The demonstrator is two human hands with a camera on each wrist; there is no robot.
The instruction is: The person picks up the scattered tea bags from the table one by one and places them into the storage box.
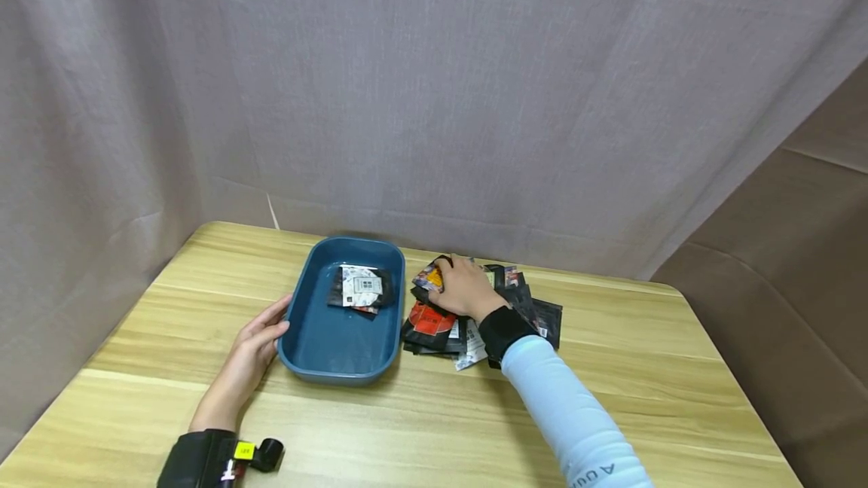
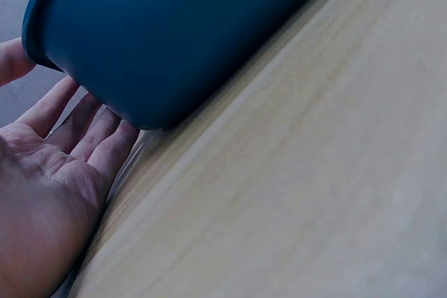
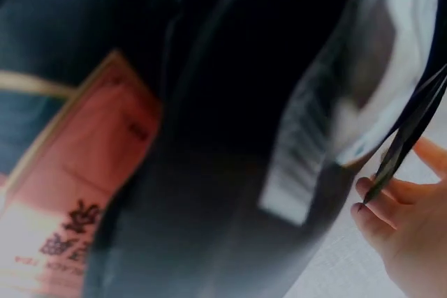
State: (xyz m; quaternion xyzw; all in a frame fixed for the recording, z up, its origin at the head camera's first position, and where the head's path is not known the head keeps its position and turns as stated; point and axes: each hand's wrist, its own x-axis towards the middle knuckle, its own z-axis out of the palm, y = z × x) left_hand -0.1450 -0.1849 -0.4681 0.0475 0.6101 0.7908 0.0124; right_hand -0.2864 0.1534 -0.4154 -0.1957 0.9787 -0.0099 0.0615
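A blue plastic bin (image 1: 342,345) stands on the table with a few flat packets (image 1: 362,287) in its far half. My left hand (image 1: 261,333) lies at the bin's left side, its extended fingers (image 2: 98,130) against the outer wall and its thumb near the rim. Right of the bin is a loose pile of mostly black tea packets (image 1: 429,322), one with a red-orange label (image 3: 105,172) marked black tea. Over the pile, my right hand (image 1: 464,288) pinches a packet with an orange and purple print (image 1: 427,277) by its edge. The palm hides part of the pile.
The wood-grain table (image 1: 644,367) carries the bin and pile near its far edge. Grey cloth (image 1: 434,111) hangs right behind that edge and along the left. Brown panels (image 1: 780,269) stand at the right. More black packets (image 1: 548,318) spread beyond my right wrist.
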